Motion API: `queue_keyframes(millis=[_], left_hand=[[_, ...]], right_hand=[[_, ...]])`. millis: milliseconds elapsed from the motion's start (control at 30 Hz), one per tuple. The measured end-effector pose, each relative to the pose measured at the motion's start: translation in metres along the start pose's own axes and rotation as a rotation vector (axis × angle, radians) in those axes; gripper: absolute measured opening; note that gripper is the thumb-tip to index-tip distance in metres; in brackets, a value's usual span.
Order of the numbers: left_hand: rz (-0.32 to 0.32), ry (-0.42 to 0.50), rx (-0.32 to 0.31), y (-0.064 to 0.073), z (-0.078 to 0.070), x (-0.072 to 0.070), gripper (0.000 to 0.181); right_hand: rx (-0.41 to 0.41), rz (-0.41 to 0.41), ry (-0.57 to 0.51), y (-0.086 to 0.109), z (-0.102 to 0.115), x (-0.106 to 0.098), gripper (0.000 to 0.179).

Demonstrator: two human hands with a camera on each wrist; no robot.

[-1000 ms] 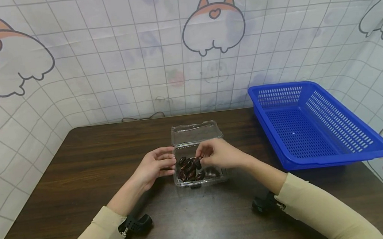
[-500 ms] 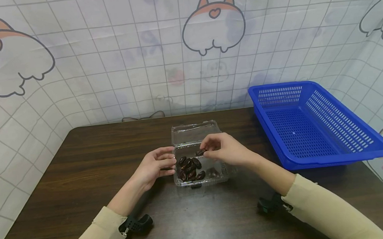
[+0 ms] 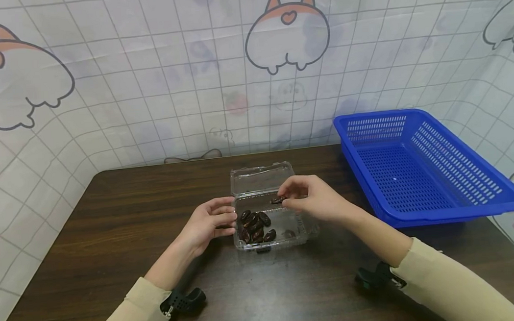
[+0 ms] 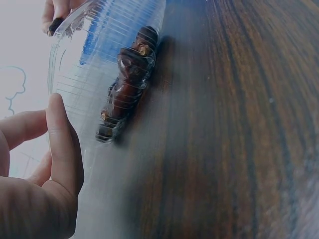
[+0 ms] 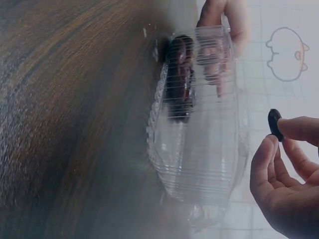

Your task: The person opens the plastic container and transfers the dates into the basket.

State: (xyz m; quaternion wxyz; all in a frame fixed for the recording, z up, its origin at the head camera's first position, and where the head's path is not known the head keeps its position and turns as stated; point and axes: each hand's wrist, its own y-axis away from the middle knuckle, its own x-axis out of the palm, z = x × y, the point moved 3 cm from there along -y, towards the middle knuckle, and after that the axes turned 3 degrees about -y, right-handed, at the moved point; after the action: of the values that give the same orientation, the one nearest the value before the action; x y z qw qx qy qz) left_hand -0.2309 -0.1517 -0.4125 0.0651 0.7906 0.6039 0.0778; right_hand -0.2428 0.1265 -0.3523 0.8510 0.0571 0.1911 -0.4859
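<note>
A clear plastic clamshell box (image 3: pixel 287 222) stands on the brown table with its lid (image 3: pixel 262 180) tipped back. Several dark, glossy dates (image 3: pixel 254 227) lie bunched in its left half. At the box's left side, my left hand (image 3: pixel 210 224) touches the wall with extended fingers; in the left wrist view its thumb (image 4: pixel 62 144) lies along the clear plastic. Between thumb and fingertips my right hand (image 3: pixel 314 198) pinches one date (image 5: pixel 274 123), held above the box's back right part. That date is apart from the others in the right wrist view.
A blue perforated plastic basket (image 3: pixel 417 180) stands on the right of the table (image 3: pixel 153 196), beyond my right forearm. Behind the table hangs a white grid-patterned sheet (image 3: pixel 168 87) with cartoon dogs. Dark straps (image 3: pixel 181 301) sit on both wrists.
My right hand has lifted a date out of the pile and carried it right and toward the back of the box. The left hand and box have stayed in place.
</note>
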Motion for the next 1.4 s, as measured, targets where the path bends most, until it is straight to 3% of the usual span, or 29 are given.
queue_keyframes(millis=[733,1400], left_hand=[[-0.006,-0.001,0.0,-0.001,0.0,-0.001,0.052],[-0.017,-0.009,-0.012,-0.001,0.0,0.0,0.051]], right_hand=[[0.005,-0.09,-0.004,0.026,0.01,-0.032,0.018],[0.018,-0.23,0.04,0.059,0.006,-0.081,0.026]])
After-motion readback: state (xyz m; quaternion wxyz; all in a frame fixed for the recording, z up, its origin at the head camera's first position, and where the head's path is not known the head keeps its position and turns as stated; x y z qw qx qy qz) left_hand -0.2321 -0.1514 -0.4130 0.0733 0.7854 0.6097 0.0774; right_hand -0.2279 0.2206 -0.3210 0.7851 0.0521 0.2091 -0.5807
